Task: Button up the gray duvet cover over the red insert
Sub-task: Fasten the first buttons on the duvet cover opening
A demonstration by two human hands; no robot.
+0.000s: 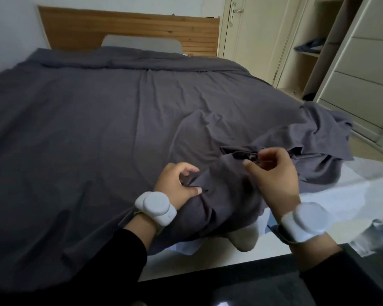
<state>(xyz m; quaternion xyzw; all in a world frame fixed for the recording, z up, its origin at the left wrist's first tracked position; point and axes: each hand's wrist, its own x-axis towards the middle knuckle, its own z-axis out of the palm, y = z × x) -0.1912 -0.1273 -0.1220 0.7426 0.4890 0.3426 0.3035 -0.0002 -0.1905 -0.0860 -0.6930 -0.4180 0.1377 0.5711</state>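
The gray duvet cover [97, 120] lies spread over the bed, reaching from the wooden headboard [128, 25] down to the edge farthest from it, where the person stands. The work is at that far edge, on the cover's open hem [234, 151].

The left hand [175, 182] grips a fold of the hem, its fingers [187, 171] curled round the cloth and the thumb pressed flat on top. The right hand [274, 175] is raised a little above the cloth and pinches the hem's dark strip between thumb and forefinger. Whether a button sits in that pinch is too blurred to tell.

The hem's long axis runs parallel to the headboard, from the left hand through the right hand to a bunched corner [318, 146] hanging over the bare mattress [341, 195]. The unfastened stretch seems to lie beyond the right hand, toward that corner, so the right hand is the nearer one. The next fastening probably means working sideways along this line, not toward the headboard.

The red insert is not visible anywhere; the cover hides it.
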